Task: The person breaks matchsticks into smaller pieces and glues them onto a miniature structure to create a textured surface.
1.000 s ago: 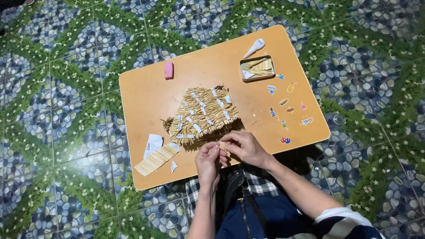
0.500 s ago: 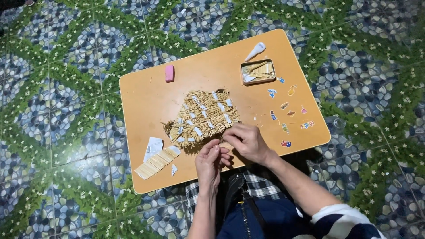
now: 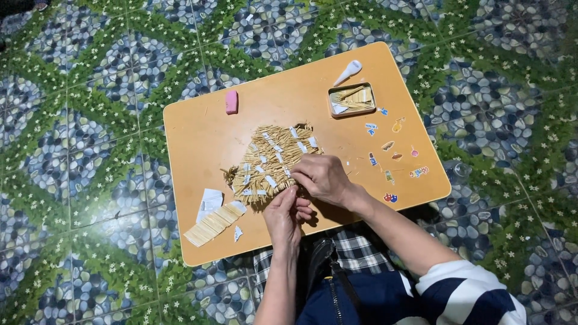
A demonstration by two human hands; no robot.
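A flat fan-shaped piece made of thin wooden sticks (image 3: 271, 159), dotted with small white paper tabs, lies in the middle of a small orange table (image 3: 289, 96). My right hand (image 3: 322, 177) rests on its near right edge, fingers curled onto the sticks. Just below it, my left hand (image 3: 284, 215) pinches the near edge of the same piece, fingers closed. Both hands touch each other at the near side of the stick piece.
A pink eraser (image 3: 231, 102) lies at the far left. A small tin of sticks (image 3: 351, 99) and a white glue bottle (image 3: 348, 71) sit far right. A row of joined sticks (image 3: 214, 222) with white paper (image 3: 210, 201) lies near left. Small stickers (image 3: 391, 159) dot the right side.
Both hands have shifted a little forward and left onto the near edge of the stick piece; the right hand now covers more of it. Nothing else on the table moved.
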